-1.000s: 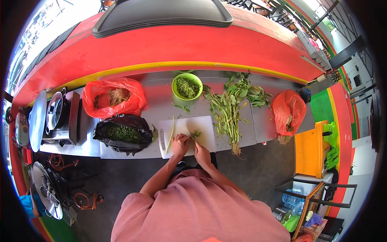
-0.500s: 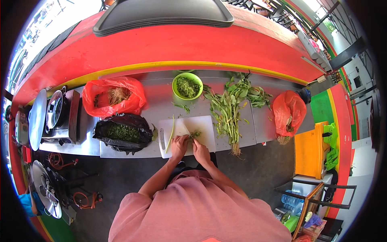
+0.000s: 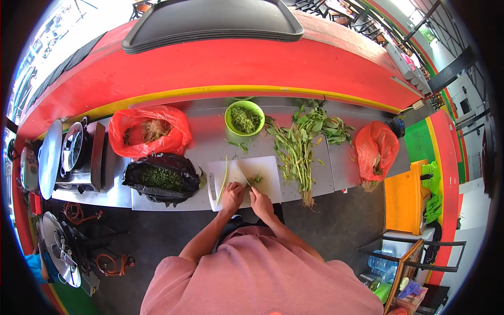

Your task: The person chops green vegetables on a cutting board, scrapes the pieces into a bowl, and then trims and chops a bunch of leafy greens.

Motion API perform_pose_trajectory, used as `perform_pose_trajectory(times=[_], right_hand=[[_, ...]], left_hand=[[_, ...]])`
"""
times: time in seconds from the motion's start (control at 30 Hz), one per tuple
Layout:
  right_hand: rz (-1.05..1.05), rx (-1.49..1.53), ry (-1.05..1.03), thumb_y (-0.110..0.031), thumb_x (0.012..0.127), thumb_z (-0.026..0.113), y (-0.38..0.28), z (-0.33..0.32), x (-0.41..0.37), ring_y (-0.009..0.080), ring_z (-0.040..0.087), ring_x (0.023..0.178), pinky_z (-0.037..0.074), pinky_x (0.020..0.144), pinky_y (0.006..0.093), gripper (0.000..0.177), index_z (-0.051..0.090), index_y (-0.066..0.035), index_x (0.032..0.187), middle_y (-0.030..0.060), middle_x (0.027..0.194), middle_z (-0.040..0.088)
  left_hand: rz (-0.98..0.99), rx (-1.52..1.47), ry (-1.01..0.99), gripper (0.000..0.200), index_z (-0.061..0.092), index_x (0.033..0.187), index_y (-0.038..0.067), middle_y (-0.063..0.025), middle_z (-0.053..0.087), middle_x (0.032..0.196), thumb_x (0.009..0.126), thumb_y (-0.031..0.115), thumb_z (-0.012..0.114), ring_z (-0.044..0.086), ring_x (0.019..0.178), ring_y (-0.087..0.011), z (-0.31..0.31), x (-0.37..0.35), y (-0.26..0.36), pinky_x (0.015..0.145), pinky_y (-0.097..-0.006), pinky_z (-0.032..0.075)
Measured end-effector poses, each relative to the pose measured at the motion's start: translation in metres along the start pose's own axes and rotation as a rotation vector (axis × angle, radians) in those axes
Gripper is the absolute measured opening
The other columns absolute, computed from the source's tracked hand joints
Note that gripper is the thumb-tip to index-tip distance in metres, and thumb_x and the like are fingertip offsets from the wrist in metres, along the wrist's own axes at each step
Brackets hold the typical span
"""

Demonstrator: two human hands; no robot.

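A white cutting board (image 3: 271, 169) lies on the metal table in front of me. My right hand (image 3: 261, 202) grips a knife (image 3: 242, 171), its blade angled up and left over the board. Beside it my left hand (image 3: 232, 196) is closed with curled fingers near the blade; whatever they press on is hidden. Chopped greens (image 3: 255, 180) lie in a small pile just right of the blade. One long pale green stem (image 3: 226, 176) rests along the board's left side, close to my left hand.
Beyond the board stands a green bowl (image 3: 228, 118) of chopped greens. Leafy stalks with roots (image 3: 296, 152) lie to the right, near a red plastic bag (image 3: 376, 147). Leftward are a black bag (image 3: 137, 184) of greens, another red bag (image 3: 123, 142) and a stove (image 3: 94, 157).
The whole view has shifted slightly, so the table sits a little lower. Both hands stay at the board, with the knife still in the right hand.
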State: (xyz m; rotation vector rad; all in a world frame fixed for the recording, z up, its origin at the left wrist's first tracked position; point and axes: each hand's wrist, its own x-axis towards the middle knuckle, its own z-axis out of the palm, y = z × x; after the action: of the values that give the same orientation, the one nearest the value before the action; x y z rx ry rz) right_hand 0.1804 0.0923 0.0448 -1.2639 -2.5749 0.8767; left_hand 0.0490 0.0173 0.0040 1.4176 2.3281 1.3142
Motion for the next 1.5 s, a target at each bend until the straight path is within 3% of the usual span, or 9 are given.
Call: perform_pose_trajectory(times=[0.13, 0.23, 0.53, 0.77, 1.03, 1.13, 1.3, 1.4, 1.5], right_hand=[[-0.027, 0.114, 0.033, -0.029, 0.101, 0.053, 0.008, 0.005, -0.014, 0.0456, 0.068, 0.079, 0.055, 0.069, 0.0536, 0.034, 0.064, -0.011, 0.127, 0.0241, 0.088, 0.071], [-0.054, 0.034, 0.040, -0.031, 0.101, 0.053, 0.008, 0.007, -0.017, 0.0473, 0.067, 0.082, 0.055, 0.072, 0.0538, 0.036, 0.063, -0.008, 0.127, 0.0248, 0.090, 0.071], [0.065, 0.118, -0.031, -0.030, 0.101, 0.052, -0.004, 0.000, -0.011, 0.0455, 0.068, 0.085, 0.055, 0.072, 0.0533, 0.034, 0.063, -0.011, 0.128, 0.0244, 0.092, 0.071], [0.024, -0.032, -0.068, -0.030, 0.101, 0.051, -0.006, 0.006, 0.002, 0.0450, 0.068, 0.090, 0.055, 0.075, 0.0535, 0.035, 0.063, -0.010, 0.128, 0.0248, 0.098, 0.071], [0.021, 0.069, -0.053, -0.028, 0.101, 0.053, -0.006, 0.001, -0.009, 0.0450, 0.068, 0.083, 0.055, 0.070, 0.0530, 0.035, 0.063, -0.010, 0.129, 0.0238, 0.093, 0.071], [-0.095, 0.000, 0.048, -0.028, 0.101, 0.054, 0.002, 0.010, -0.012, 0.0445, 0.068, 0.082, 0.055, 0.069, 0.0522, 0.034, 0.064, -0.010, 0.128, 0.0239, 0.092, 0.071], [-0.044, -0.103, -0.028, -0.028, 0.101, 0.054, -0.007, 0.007, 0.004, 0.0427, 0.069, 0.081, 0.055, 0.068, 0.0509, 0.034, 0.064, -0.010, 0.128, 0.0229, 0.093, 0.071], [0.008, -0.059, 0.015, -0.028, 0.102, 0.053, -0.005, 0.001, 0.006, 0.0434, 0.069, 0.086, 0.055, 0.073, 0.0507, 0.035, 0.063, -0.008, 0.128, 0.0242, 0.097, 0.071], [0.059, 0.205, -0.024, -0.027, 0.104, 0.048, -0.001, -0.008, 0.002, 0.0451, 0.067, 0.097, 0.054, 0.084, 0.0496, 0.037, 0.062, -0.002, 0.127, 0.0256, 0.106, 0.070]], left_hand=[[-0.038, -0.061, 0.043, 0.012, 0.077, 0.094, 0.009, -0.0040, 0.070, 0.088, 0.084, 0.013, 0.072, 0.064, 0.089, -0.0256, 0.004, 0.000, -0.006, 0.078, -0.0409, 0.047], [-0.050, 0.004, -0.023, 0.013, 0.077, 0.095, 0.010, -0.0043, 0.069, 0.089, 0.084, 0.014, 0.072, 0.064, 0.090, -0.0256, 0.001, 0.000, -0.003, 0.078, -0.0409, 0.048], [-0.061, -0.049, -0.015, 0.012, 0.077, 0.094, 0.008, -0.0062, 0.069, 0.089, 0.083, 0.013, 0.073, 0.064, 0.089, -0.0266, -0.002, 0.000, -0.004, 0.080, -0.0397, 0.049], [-0.089, -0.095, -0.002, 0.012, 0.077, 0.093, 0.006, -0.0076, 0.069, 0.088, 0.081, 0.008, 0.074, 0.064, 0.086, -0.0283, -0.004, 0.001, 0.000, 0.077, -0.0404, 0.051], [-0.144, -0.111, 0.025, 0.014, 0.077, 0.095, 0.007, -0.0064, 0.069, 0.091, 0.082, 0.010, 0.074, 0.064, 0.087, -0.0273, -0.005, -0.003, -0.001, 0.077, -0.0406, 0.049], [-0.105, -0.074, -0.007, 0.014, 0.077, 0.095, 0.007, -0.0057, 0.068, 0.091, 0.082, 0.012, 0.074, 0.064, 0.088, -0.0267, -0.008, -0.001, 0.000, 0.077, -0.0405, 0.048], [-0.092, -0.076, -0.029, 0.013, 0.077, 0.096, 0.008, -0.0049, 0.068, 0.092, 0.084, 0.013, 0.073, 0.064, 0.088, -0.0264, -0.011, -0.001, -0.001, 0.077, -0.0411, 0.048], [-0.113, -0.062, -0.006, 0.014, 0.077, 0.096, 0.008, -0.0054, 0.068, 0.091, 0.084, 0.013, 0.073, 0.064, 0.089, -0.0266, -0.008, -0.001, -0.001, 0.077, -0.0405, 0.048], [-0.110, -0.048, 0.019, 0.014, 0.077, 0.097, 0.009, -0.0068, 0.068, 0.089, 0.084, 0.014, 0.073, 0.065, 0.088, -0.0270, -0.002, 0.002, -0.002, 0.077, -0.0405, 0.049]])
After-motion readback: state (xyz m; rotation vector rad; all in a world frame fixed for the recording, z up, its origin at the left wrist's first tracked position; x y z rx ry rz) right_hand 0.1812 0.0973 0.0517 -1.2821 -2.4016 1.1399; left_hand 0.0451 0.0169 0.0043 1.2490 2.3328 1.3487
